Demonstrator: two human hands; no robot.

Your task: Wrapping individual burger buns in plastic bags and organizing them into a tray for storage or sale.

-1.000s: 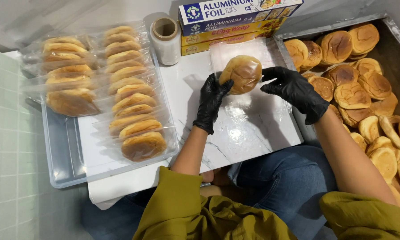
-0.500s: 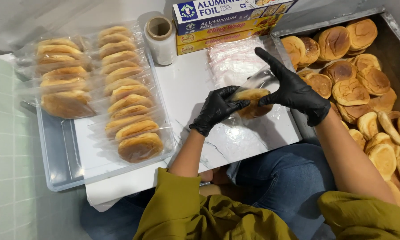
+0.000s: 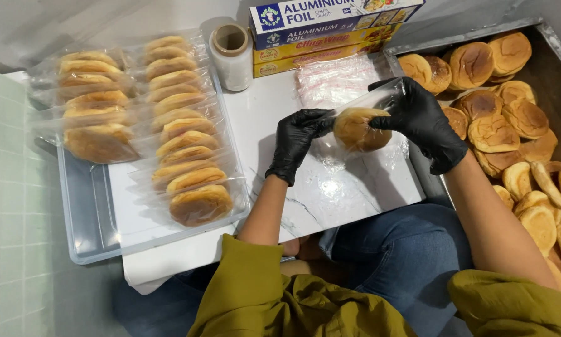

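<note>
Both my hands wear black gloves and hold one round brown bun point(image 3: 361, 130) inside a clear plastic bag above a white marble board point(image 3: 330, 187). My left hand point(image 3: 297, 138) pinches the bag's left edge beside the bun. My right hand point(image 3: 417, 118) grips the bag's top right edge, stretching the plastic. The bun hangs between the two hands, just over the board.
A clear tray point(image 3: 87, 218) at the left carries two rows of bagged buns point(image 3: 180, 137). A roll of cling film point(image 3: 232, 56) and flat boxes of foil and wrap point(image 3: 330, 28) lie at the back. A stack of empty bags point(image 3: 336, 81) lies under them. A metal tray point(image 3: 411, 50) of loose buns point(image 3: 511, 125) stands at the right.
The bun was held bare over the board a second ago. It has since gone into a clear bag, and both hands now grip the bag's edges.
</note>
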